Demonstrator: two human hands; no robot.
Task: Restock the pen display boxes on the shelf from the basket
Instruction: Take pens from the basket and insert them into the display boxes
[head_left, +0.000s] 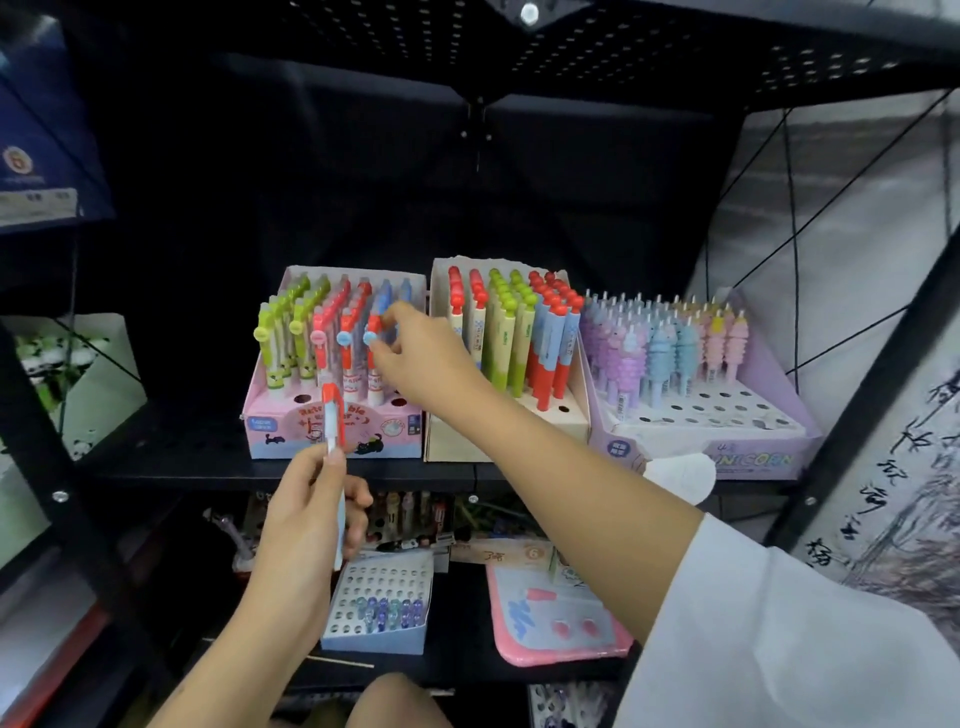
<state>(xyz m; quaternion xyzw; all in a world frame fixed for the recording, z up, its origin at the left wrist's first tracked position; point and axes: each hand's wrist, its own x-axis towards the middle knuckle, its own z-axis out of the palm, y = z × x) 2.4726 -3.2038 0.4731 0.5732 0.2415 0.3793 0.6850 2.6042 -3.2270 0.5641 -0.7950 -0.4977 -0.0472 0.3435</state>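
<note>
Three pen display boxes stand side by side on the black shelf (363, 470). The pink box (291, 431) on the left holds green, red and blue pens. My right hand (415, 358) reaches into it and pinches the top of a red and blue pen (373, 332) in its front row. My left hand (306, 514) is below the shelf edge and grips a red and white pen (333, 415) upright in front of the pink box. The beige box (457, 441) in the middle is full of pens. The purple unicorn box (753, 457) on the right has several bare holes in front. No basket is in view.
On the lower shelf lie a blue perforated pen box (376, 603) with a few pens and a pink packet (561, 629). Black frame posts (852, 410) stand at both sides. A panda-print box (78, 374) sits at the far left. A perforated shelf hangs overhead.
</note>
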